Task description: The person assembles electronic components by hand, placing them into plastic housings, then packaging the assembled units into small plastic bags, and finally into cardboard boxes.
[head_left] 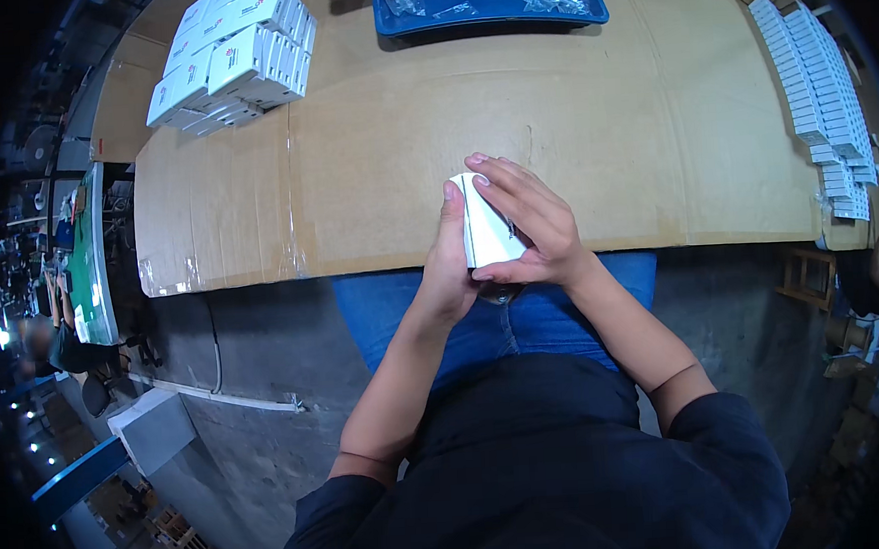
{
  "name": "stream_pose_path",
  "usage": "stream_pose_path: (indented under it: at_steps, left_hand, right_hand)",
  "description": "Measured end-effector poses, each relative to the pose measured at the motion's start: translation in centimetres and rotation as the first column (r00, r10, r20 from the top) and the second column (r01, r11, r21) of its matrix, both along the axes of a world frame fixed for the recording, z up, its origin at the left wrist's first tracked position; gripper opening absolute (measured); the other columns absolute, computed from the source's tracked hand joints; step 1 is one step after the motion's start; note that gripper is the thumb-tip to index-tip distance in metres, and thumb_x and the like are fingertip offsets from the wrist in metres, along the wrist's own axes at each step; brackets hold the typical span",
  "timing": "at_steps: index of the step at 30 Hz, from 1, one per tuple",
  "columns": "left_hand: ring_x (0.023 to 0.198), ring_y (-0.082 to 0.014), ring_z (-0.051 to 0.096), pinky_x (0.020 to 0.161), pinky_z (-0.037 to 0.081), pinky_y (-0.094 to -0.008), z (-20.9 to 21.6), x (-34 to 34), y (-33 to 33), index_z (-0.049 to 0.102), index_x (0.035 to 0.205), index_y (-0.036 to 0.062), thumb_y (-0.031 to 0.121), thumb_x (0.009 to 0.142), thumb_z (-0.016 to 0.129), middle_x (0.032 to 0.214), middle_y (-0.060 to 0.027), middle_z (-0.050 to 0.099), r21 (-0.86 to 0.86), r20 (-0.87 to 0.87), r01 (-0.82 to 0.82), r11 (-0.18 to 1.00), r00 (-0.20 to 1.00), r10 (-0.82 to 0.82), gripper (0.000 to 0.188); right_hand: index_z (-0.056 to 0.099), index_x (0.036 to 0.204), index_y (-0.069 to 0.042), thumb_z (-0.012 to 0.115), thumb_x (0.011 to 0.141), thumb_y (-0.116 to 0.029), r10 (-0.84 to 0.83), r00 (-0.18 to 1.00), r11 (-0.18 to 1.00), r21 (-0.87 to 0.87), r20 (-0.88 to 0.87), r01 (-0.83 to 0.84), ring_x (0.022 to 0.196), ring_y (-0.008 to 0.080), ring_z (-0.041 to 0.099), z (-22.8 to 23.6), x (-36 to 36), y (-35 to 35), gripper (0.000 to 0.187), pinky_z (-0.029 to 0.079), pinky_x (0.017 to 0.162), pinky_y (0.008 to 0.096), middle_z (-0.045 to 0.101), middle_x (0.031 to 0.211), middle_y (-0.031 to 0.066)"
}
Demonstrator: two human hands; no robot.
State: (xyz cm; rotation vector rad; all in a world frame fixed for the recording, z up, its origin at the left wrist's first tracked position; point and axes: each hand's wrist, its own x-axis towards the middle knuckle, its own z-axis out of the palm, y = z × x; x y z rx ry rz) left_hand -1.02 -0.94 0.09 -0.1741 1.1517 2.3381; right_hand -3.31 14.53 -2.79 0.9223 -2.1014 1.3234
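Both of my hands hold a small white cardboard box (487, 234) just above the near edge of the table, in front of my lap. My left hand (445, 254) grips its left side, with the thumb lying along the edge. Across the top and right side rests my right hand (536, 220), its fingers pointing away from me and its thumb at the near end. Part of the box is hidden beneath the right hand. Some dark print shows on its white face.
Cardboard covers the table (394, 158). A stack of white boxes (235, 62) stands at the far left, and tall stacks of white boxes (818, 96) line the right edge. A blue tray (491, 21) with clear plastic bags sits at the back. Another person (70, 334) is at a green table, far left.
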Motion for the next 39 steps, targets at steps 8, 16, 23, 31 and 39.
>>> stream_pose_path:
  at_steps: [8, 16, 23, 31, 39]
  left_hand:
    - [0.134, -0.0232, 0.056, 0.114, 0.045, -0.0390, -1.0, 0.0, 0.0, 0.035, 0.155, 0.0012, 0.057, 0.112, 0.031, 0.144, -0.0172, 0.054, -0.014, -0.036, 0.030, 0.999, 0.999, -0.030, 0.071]
    - [0.137, -0.0250, 0.048, 0.116, 0.040, -0.0378, -3.5, 0.1, 1.4, 0.010, 0.165, 0.0001, 0.025, 0.112, 0.048, 0.153, -0.0179, 0.042, -0.318, -0.384, -0.300, 0.899, 0.908, 0.167, 0.070]
    - [0.110, -0.0165, 0.064, 0.094, 0.054, -0.0340, -4.3, -0.7, 0.3, 0.049, 0.140, 0.0026, 0.053, 0.114, 0.031, 0.121, -0.0102, 0.063, -0.244, -0.071, -0.267, 0.932, 0.964, 0.258, 0.060]
    - [0.108, -0.0140, 0.055, 0.095, 0.047, -0.0307, -4.6, -0.4, 0.9, 0.042, 0.145, 0.0021, 0.039, 0.116, 0.037, 0.120, -0.0086, 0.056, -0.367, -0.265, -0.339, 0.866, 0.931, 0.252, 0.048]
    - [0.103, -0.0127, 0.053, 0.093, 0.046, -0.0301, -3.3, -0.3, 1.2, 0.046, 0.141, 0.0000, 0.035, 0.116, 0.036, 0.113, -0.0063, 0.055, -0.406, -0.265, -0.347, 0.845, 0.930, 0.255, 0.044]
  right_hand:
    - [0.056, 0.142, 0.011, 0.061, 0.098, -0.065, 0.047, 0.927, 0.932, -0.350, 0.372, 0.093, 0.129, 0.0335, 0.063, -1.2, 0.7, -0.6, 0.088, 0.047, 0.111, 0.0385, 0.062, 0.140, 0.0258]
    - [0.057, 0.145, 0.004, 0.042, 0.114, -0.042, 0.157, 0.703, 0.896, -0.399, 0.694, 0.194, 0.141, 0.0298, 0.052, -0.1, 0.8, -0.9, 0.058, 0.040, 0.117, 0.0385, 0.055, 0.152, 0.0203]
    - [0.054, 0.148, 0.001, 0.065, 0.099, -0.014, 0.051, 0.845, 0.998, 0.006, 0.533, -0.064, 0.140, 0.0350, 0.054, -0.8, 1.5, 0.2, 0.053, 0.047, 0.113, 0.0401, 0.053, 0.154, 0.0215]
    - [0.056, 0.145, 0.001, 0.067, 0.096, -0.010, -0.046, 0.947, 0.997, 0.081, 0.317, 0.021, 0.114, 0.0390, 0.071, -1.7, 1.5, -0.3, 0.052, 0.059, 0.095, 0.0421, 0.067, 0.135, 0.0226]
    - [0.055, 0.145, 0.003, 0.066, 0.096, -0.008, -0.036, 0.969, 0.999, 0.048, 0.243, 0.025, 0.093, 0.0378, 0.075, -2.2, 1.4, -0.6, 0.051, 0.062, 0.078, 0.0413, 0.071, 0.123, 0.0257]
